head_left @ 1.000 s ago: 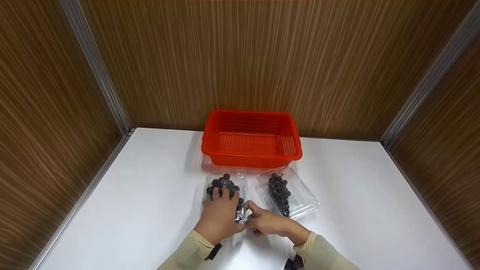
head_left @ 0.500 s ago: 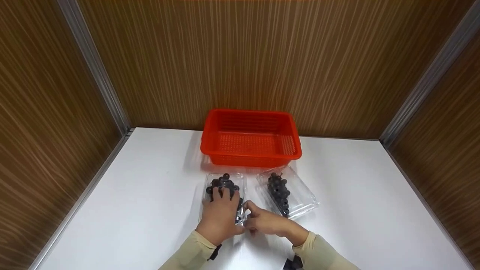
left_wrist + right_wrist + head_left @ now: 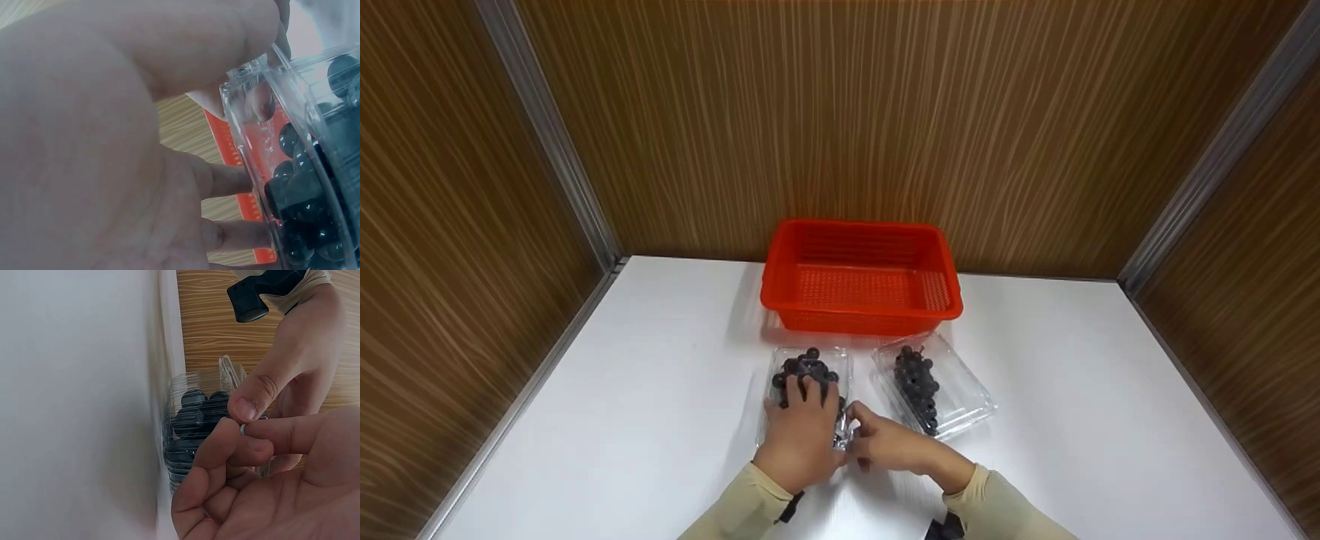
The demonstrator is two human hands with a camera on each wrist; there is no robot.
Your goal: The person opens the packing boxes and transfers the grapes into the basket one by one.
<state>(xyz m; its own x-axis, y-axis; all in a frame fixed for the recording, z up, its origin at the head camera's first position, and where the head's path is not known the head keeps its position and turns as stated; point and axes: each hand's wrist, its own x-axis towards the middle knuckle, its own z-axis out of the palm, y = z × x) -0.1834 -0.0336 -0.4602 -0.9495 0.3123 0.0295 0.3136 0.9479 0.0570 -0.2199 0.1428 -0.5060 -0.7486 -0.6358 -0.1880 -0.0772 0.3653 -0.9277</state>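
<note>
A clear plastic clamshell box [image 3: 842, 360] of dark grapes [image 3: 808, 366] lies on the white tabletop. My left hand [image 3: 801, 435] rests across its lid with fingers spread and fairly straight. In the right wrist view, the left thumb [image 3: 247, 408] presses the box's rim beside my right fingertips. My right hand [image 3: 889, 442], fingers bent, pinches the near right edge of the box. Dark grapes [image 3: 188, 422] show through its ribbed wall there. From the left wrist, fingers reach over the box's clear rim [image 3: 244, 140]. The left palm hides the box's near part in the head view.
A second clear box [image 3: 960, 394] with a dark grape bunch [image 3: 915, 382] lies angled to the right. Behind both boxes stands a red plastic basket [image 3: 862, 322] with nothing seen inside. Wood-grain panels [image 3: 855, 112] enclose the table on three sides.
The right hand's lower fingers have drawn in slightly under the box's edge. Both hands otherwise keep their places, and the boxes and basket stay put.
</note>
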